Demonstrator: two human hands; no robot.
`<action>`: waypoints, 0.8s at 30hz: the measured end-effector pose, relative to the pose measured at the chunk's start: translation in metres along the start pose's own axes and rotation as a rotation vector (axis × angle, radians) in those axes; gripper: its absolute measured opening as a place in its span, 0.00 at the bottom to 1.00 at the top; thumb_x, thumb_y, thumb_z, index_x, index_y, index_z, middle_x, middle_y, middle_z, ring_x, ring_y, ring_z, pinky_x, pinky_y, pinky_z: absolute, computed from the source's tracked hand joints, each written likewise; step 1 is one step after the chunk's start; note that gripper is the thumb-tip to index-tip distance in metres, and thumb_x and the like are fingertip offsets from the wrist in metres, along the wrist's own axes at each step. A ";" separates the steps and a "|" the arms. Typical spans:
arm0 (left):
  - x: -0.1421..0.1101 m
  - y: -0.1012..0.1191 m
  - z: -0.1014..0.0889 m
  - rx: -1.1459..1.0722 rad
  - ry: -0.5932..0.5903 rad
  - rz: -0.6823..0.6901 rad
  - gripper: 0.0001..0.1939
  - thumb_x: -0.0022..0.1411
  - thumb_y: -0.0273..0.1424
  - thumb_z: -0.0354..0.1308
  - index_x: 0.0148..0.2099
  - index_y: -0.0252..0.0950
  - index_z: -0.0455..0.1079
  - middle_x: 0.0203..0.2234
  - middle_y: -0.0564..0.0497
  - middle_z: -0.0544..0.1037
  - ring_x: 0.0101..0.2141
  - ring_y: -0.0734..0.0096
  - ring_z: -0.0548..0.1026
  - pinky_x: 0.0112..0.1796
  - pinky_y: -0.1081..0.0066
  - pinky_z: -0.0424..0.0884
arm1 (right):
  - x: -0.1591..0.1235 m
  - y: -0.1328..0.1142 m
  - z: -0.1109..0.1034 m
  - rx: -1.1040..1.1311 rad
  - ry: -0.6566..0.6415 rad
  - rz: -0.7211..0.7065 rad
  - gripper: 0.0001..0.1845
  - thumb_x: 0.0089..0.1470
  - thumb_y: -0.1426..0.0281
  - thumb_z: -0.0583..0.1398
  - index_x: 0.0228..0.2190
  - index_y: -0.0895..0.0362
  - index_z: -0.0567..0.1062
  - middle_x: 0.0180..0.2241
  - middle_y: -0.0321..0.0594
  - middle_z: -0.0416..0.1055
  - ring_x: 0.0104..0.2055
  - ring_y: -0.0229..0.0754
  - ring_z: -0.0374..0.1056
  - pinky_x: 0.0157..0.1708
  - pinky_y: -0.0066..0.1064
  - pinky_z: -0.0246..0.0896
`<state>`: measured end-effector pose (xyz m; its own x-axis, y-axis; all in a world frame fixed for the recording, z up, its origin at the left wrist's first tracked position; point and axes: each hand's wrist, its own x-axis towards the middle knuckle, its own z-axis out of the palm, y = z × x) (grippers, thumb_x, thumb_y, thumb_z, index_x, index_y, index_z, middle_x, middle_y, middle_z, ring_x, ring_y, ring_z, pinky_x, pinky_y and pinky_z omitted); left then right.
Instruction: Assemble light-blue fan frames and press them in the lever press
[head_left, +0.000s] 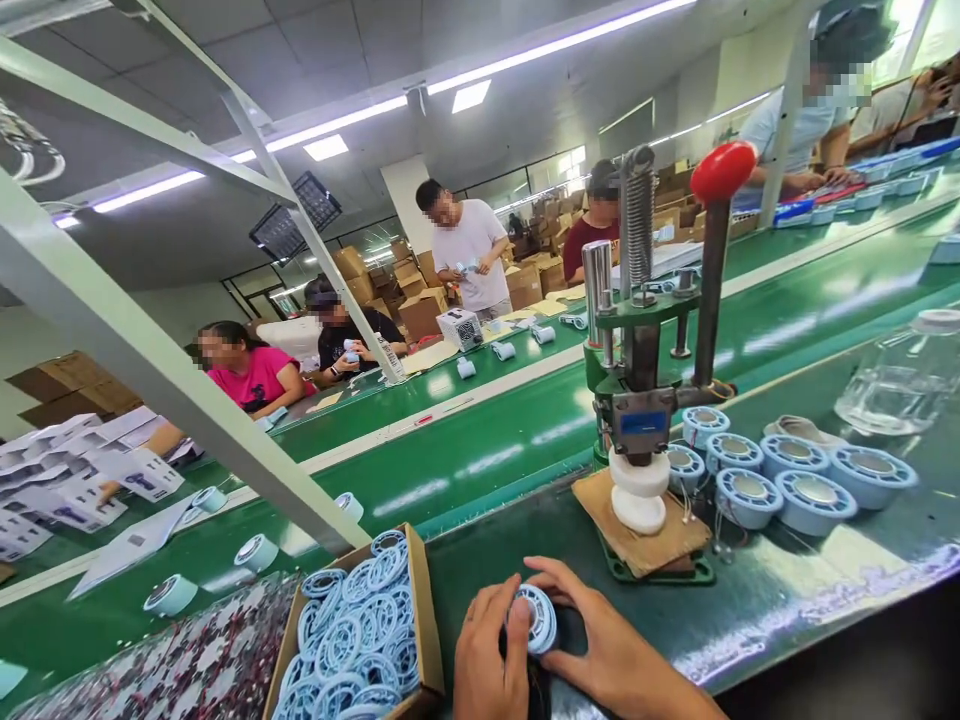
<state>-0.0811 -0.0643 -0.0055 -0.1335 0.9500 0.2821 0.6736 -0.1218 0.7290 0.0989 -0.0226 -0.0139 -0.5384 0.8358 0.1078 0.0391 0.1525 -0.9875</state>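
Observation:
Both my hands meet at the near edge of the bench around a round light-blue slotted part [535,620]. My left hand [491,645] grips it from the left, thumb on its face. My right hand [600,640] curls around its other side, fingertips touching the rim. Just left stands a cardboard box [429,620] filled with light-blue rings [345,640]. Beyond my hands is a green hand press [645,400] with a red-knobbed lever [722,172] and white round pads [637,490]. Several light-blue round housings [816,495] with metallic centres sit right of it.
A green conveyor belt [465,450] crosses behind the bench, carrying light-blue parts [169,595]. Dark wired pieces [187,660] lie at lower left. A slanted metal post [195,370] stands at left, a clear plastic jar [896,385] at right. Several people work across the belt.

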 end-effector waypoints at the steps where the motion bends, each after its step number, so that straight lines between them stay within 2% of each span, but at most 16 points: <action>1: -0.002 -0.001 0.000 0.015 -0.021 0.023 0.24 0.72 0.47 0.47 0.58 0.41 0.75 0.50 0.45 0.80 0.51 0.58 0.76 0.53 0.59 0.70 | 0.000 0.002 0.000 -0.005 -0.001 -0.006 0.42 0.50 0.74 0.66 0.64 0.48 0.60 0.58 0.43 0.69 0.61 0.47 0.66 0.65 0.41 0.58; 6: -0.007 -0.008 0.000 0.087 -0.105 0.078 0.29 0.67 0.46 0.54 0.65 0.38 0.69 0.54 0.42 0.77 0.52 0.54 0.74 0.54 0.53 0.71 | 0.000 0.007 -0.002 -0.053 -0.018 -0.012 0.40 0.53 0.71 0.65 0.65 0.49 0.60 0.60 0.44 0.68 0.62 0.48 0.65 0.64 0.41 0.59; 16: -0.004 -0.013 -0.008 -0.051 -0.280 0.066 0.30 0.71 0.48 0.50 0.69 0.41 0.63 0.59 0.43 0.74 0.58 0.57 0.71 0.61 0.54 0.65 | 0.000 -0.001 -0.009 -0.079 -0.064 0.000 0.37 0.56 0.67 0.65 0.65 0.51 0.61 0.63 0.45 0.66 0.65 0.49 0.62 0.68 0.43 0.55; 18: -0.005 -0.017 -0.007 -0.056 -0.274 0.071 0.30 0.71 0.49 0.49 0.69 0.41 0.63 0.60 0.43 0.73 0.59 0.56 0.70 0.63 0.53 0.62 | 0.000 -0.002 -0.009 -0.093 -0.064 0.005 0.37 0.57 0.66 0.65 0.64 0.51 0.62 0.63 0.45 0.65 0.65 0.49 0.62 0.68 0.43 0.55; 20: -0.008 -0.023 -0.001 -0.084 -0.240 0.053 0.32 0.70 0.50 0.51 0.69 0.41 0.63 0.60 0.43 0.73 0.59 0.56 0.70 0.62 0.53 0.63 | -0.001 -0.003 -0.009 -0.120 -0.065 0.016 0.36 0.58 0.65 0.64 0.65 0.50 0.61 0.64 0.45 0.65 0.65 0.50 0.62 0.67 0.43 0.56; 22: -0.015 -0.030 0.006 -0.123 -0.156 -0.008 0.35 0.66 0.51 0.56 0.69 0.39 0.63 0.58 0.43 0.75 0.56 0.56 0.73 0.59 0.56 0.68 | -0.003 -0.003 -0.009 -0.159 -0.069 0.022 0.34 0.59 0.66 0.62 0.65 0.50 0.62 0.64 0.44 0.65 0.65 0.50 0.62 0.67 0.43 0.57; 24: -0.023 -0.036 0.014 -0.123 -0.050 -0.035 0.35 0.63 0.51 0.60 0.66 0.38 0.65 0.55 0.44 0.77 0.53 0.58 0.75 0.55 0.59 0.72 | -0.004 -0.002 -0.008 -0.185 -0.085 -0.004 0.33 0.58 0.70 0.60 0.63 0.50 0.64 0.63 0.44 0.65 0.65 0.50 0.62 0.67 0.43 0.57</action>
<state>-0.0920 -0.0773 -0.0468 -0.1164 0.9671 0.2260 0.5747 -0.1200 0.8095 0.1073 -0.0222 -0.0117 -0.6074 0.7888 0.0943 0.1866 0.2570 -0.9482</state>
